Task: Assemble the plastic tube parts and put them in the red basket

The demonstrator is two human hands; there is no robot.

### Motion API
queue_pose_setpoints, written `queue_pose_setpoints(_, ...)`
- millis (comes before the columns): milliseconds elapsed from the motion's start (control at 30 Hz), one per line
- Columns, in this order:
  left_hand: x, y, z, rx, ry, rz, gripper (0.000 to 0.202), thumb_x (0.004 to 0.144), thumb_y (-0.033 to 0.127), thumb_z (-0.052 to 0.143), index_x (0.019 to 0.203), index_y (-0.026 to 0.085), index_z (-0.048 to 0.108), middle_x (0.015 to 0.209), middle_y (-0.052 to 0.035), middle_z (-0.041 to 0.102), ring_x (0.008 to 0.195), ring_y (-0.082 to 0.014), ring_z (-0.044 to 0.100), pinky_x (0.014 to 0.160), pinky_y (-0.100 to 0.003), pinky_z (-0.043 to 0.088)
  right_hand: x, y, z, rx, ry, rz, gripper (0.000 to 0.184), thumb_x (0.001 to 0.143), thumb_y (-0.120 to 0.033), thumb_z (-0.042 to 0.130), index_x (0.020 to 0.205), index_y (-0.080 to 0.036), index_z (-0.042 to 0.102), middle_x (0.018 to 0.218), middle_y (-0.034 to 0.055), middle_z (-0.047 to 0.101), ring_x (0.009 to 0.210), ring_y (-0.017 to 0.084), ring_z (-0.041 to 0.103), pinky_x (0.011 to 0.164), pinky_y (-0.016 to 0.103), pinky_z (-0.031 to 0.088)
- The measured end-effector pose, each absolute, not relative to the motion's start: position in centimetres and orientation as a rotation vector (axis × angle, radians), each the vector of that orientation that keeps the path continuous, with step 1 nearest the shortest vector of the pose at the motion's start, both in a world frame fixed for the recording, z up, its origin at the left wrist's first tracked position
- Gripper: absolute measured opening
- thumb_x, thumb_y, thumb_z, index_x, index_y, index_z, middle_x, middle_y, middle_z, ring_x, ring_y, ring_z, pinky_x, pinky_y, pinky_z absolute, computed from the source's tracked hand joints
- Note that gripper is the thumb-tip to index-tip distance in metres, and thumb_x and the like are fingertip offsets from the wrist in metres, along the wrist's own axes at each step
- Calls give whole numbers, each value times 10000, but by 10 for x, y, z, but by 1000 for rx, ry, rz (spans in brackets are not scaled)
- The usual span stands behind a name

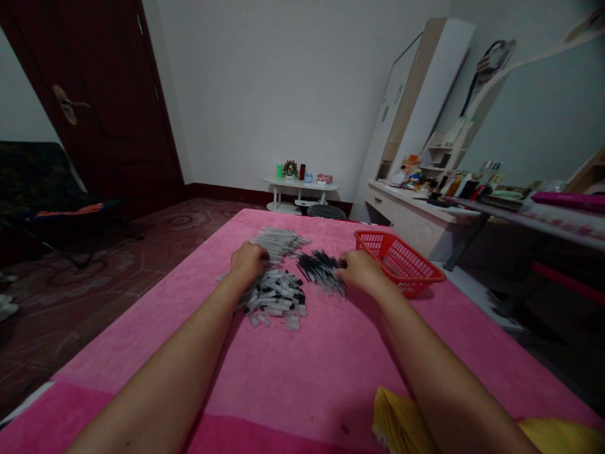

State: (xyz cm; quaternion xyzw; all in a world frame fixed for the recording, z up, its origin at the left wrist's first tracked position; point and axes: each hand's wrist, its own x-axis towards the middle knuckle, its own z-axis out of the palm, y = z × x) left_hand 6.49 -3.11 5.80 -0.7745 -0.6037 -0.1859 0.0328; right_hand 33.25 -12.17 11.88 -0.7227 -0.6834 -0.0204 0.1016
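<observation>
My left hand (249,261) has its fingers curled down at the left edge of a pile of clear pen barrels (280,243); what its fingertips hold is hidden. Just below that hand lies a heap of clear and black pen caps (276,295). To the right, a bundle of thin pen refills (321,271) with dark upper parts rests on the pink cloth (302,378). My right hand (359,270) reaches the right side of this bundle, thumb and fingers pinched at a refill's end.
A red plastic basket (401,261) stands just beyond my right hand. Yellow fabric (401,419) lies at the near edge. Past the table are a low white stand (301,184), a cluttered dressing table (425,205) on the right and a folding chair (51,195) on the left.
</observation>
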Motion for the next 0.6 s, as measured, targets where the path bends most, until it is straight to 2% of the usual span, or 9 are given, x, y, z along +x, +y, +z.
queue_pose_setpoints(200,71,-32,67,-2398,-1866,-791,247,779,278,607,1000,269,717,1010,-57,704,981,-233,607,788,-275,459,320,-121,101,-2313,-2039,-44,324,719,-437,674,911,-177,700,940,140,711,890,271,669,687,324,483)
queue_pose_setpoints(400,77,-29,71,-2501,-1780,-969,291,800,230,568,1056,216,707,1053,-40,718,1008,-221,616,813,-266,460,318,-122,101,-2338,-2086,-71,237,746,-264,630,935,-143,707,1002,190,702,908,283,677,696,339,509)
queue_pose_setpoints(600,82,-31,73,-2594,-1693,-1019,294,790,208,574,1045,202,720,1062,-57,717,1028,-239,614,879,-287,456,319,-121,101,-2341,-2091,-92,250,703,-190,619,926,-155,726,953,169,718,878,262,684,671,294,498)
